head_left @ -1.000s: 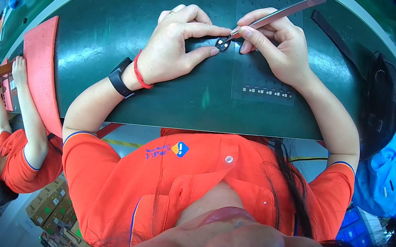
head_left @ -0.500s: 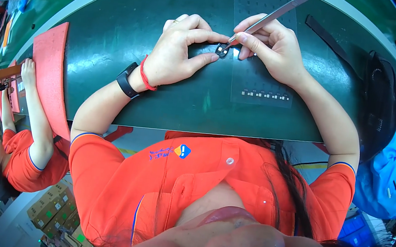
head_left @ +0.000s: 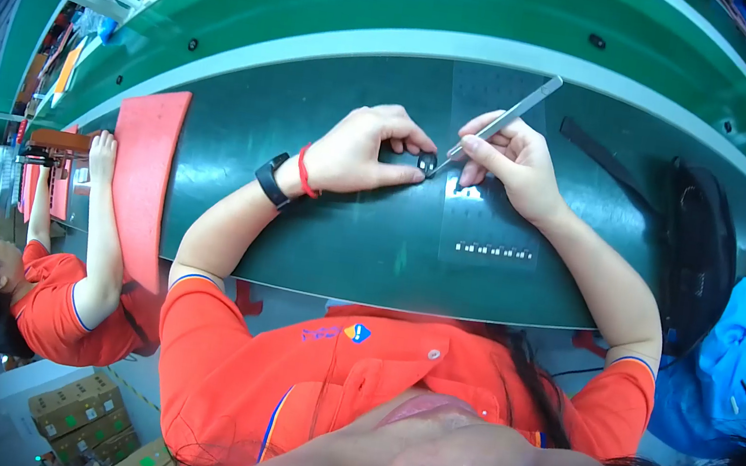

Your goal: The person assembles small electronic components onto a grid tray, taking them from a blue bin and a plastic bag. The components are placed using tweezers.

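Observation:
Between the thumb and fingers of my left hand point(head_left: 370, 150) sits a small black part point(head_left: 427, 162) with pale squares on its face. My right hand point(head_left: 516, 162) grips a pair of silver tweezers point(head_left: 519, 109), their back end slanting up to the right. The tweezer tips point down at the edge of the black part; whether they touch it or hold anything is too small to tell. Under and beside my right hand lies a clear sheet point(head_left: 492, 220) carrying a row of small white pieces point(head_left: 493, 251) along its near end.
A red mat point(head_left: 147, 175) lies at the left of the green table point(head_left: 324, 250), beside a co-worker in red point(head_left: 80, 308). A black bag point(head_left: 698, 266) with a strap point(head_left: 605, 155) rests on the right. Beyond it is a person in blue point(head_left: 722, 373). Cardboard boxes point(head_left: 81, 411) are stacked lower left.
The view has tilted up, so everything sits lower in the picture. My left hand keeps hold of the black part, while the tweezer tips have shifted toward its right edge.

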A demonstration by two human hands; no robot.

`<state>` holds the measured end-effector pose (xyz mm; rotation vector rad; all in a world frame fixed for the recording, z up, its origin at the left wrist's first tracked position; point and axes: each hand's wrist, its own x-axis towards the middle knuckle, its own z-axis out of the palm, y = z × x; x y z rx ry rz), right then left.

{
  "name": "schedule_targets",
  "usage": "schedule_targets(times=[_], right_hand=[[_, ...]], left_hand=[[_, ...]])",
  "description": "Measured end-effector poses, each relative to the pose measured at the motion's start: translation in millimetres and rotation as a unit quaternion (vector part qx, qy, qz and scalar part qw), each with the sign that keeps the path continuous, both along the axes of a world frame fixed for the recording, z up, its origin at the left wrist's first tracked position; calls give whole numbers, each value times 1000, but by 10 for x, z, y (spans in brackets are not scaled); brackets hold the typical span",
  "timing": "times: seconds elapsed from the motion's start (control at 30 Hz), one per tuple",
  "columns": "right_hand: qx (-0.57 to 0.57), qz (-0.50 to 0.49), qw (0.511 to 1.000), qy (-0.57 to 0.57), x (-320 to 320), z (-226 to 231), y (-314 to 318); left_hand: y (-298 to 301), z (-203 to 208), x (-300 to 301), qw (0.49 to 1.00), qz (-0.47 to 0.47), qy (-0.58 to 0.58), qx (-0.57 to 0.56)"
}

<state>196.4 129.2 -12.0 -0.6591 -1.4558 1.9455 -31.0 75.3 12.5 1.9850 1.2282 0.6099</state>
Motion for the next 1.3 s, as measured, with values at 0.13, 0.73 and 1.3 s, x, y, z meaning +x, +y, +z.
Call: schedule_targets(times=[0.13, 0.73, 1.3], right_hand=[[-32, -28, 999, 26, 38, 14, 23], [71, -70, 994, -41, 525, 180, -47], [58, -19, 992, -111, 594, 65, -536]], left_hand=[[522, 18, -203, 986, 142, 14, 80], [272, -23, 256, 945, 12, 65, 319], [-629, -118, 538, 918, -186, 161, 312]])
